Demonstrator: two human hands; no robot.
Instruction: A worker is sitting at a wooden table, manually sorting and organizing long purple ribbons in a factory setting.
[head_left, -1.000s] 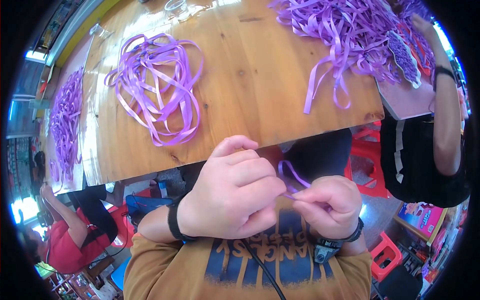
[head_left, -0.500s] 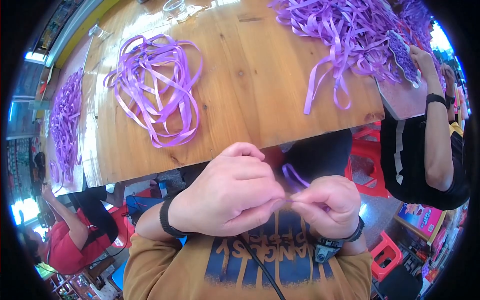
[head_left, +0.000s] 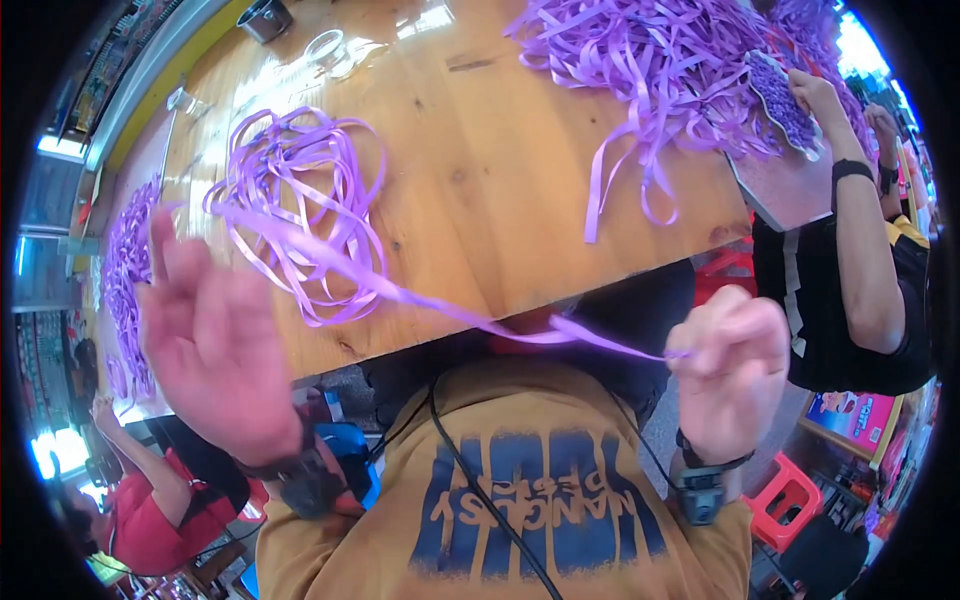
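Note:
A purple ribbon point(head_left: 430, 300) stretches through the air across the table's front edge, blurred at its left part. My right hand point(head_left: 728, 370) is closed with its fingers curled, pinching the ribbon's right end. My left hand point(head_left: 215, 340) is raised at the left, over the table edge, and smeared by motion. The ribbon's far end runs toward its fingertips, but whether they grip it is not clear. Beyond the stretched ribbon, a loose looped bundle of purple ribbons point(head_left: 375, 255) lies on the wooden table point(head_left: 480, 190).
A large heap of purple ribbons point(head_left: 640, 80) covers the table's far right. Beside it, a person's hand point(head_left: 815, 95) is at a tray of small purple pieces point(head_left: 775, 100). More ribbons point(head_left: 130, 270) lie at far left, near another person. A dark cup point(head_left: 265, 20) stands at the back.
My hands were close together at my chest, pinching the ribbon. They have moved widely apart, the left up and leftward, the right rightward, and the ribbon now stretches out.

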